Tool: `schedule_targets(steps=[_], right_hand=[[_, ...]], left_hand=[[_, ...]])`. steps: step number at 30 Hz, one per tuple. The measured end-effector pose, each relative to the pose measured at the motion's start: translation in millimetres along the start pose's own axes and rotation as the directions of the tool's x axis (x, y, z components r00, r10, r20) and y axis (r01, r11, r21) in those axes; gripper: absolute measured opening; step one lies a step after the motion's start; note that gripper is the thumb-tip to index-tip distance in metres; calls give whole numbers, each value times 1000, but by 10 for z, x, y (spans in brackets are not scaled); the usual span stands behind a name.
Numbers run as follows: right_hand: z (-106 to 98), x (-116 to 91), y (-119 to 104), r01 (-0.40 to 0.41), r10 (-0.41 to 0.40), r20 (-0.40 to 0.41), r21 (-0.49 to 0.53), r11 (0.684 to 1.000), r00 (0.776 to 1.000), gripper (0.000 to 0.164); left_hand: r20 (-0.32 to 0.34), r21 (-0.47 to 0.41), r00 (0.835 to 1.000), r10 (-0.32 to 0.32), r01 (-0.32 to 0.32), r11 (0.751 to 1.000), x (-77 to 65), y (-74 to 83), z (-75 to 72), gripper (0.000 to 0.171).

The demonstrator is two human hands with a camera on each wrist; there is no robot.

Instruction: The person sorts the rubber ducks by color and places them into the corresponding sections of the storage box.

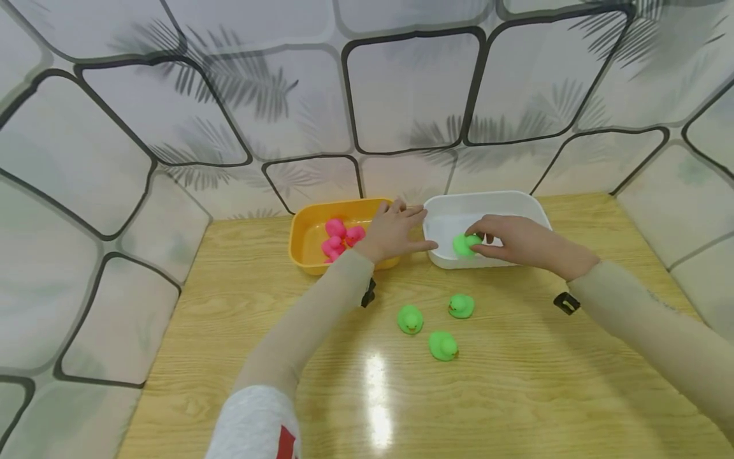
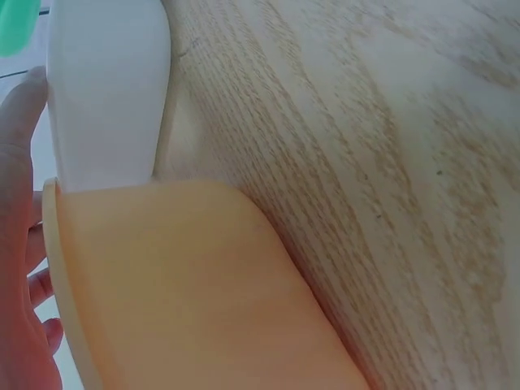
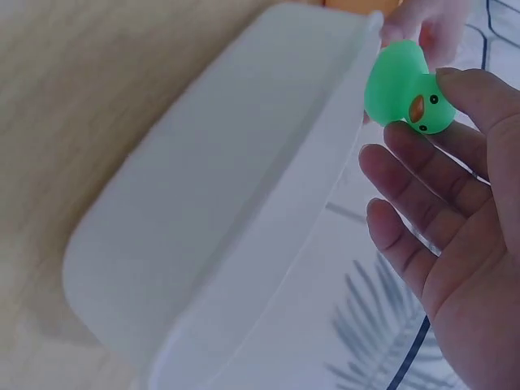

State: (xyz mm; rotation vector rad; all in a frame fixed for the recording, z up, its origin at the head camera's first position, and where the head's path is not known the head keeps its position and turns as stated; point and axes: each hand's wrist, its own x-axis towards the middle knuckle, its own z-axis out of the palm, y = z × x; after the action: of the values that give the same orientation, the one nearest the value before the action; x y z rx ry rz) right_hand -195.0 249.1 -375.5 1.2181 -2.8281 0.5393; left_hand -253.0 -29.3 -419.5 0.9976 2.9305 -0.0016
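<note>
My right hand [image 1: 513,241] pinches a green rubber duck [image 3: 406,88] by its head between thumb and fingers, over the near left part of the white tub [image 1: 518,203]. In the right wrist view the duck's orange beak and dark eyes show. Spread fingers mark my left hand [image 1: 392,231], which lies across the right end of the orange tub [image 1: 304,252] with its fingertips at the white tub's left rim. Several pink rubber ducks [image 1: 335,245] sit inside the orange tub. Three more green rubber ducks [image 1: 444,345] stand on the table in front of the tubs.
The tubs stand side by side at the back of the wood-grain table [image 1: 241,344]. Right behind them rises a patterned cloth wall [image 1: 413,95], which also closes in the left and right sides. Both forearms reach in over the table from the front.
</note>
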Motion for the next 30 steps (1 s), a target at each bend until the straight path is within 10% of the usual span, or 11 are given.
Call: schedule_targets(steps=[30], right_hand=[[-98,544,369,-223,218,155,16,975,964,31]], left_hand=[[4,46,1000,11,-11,999,27,-8,2,90]])
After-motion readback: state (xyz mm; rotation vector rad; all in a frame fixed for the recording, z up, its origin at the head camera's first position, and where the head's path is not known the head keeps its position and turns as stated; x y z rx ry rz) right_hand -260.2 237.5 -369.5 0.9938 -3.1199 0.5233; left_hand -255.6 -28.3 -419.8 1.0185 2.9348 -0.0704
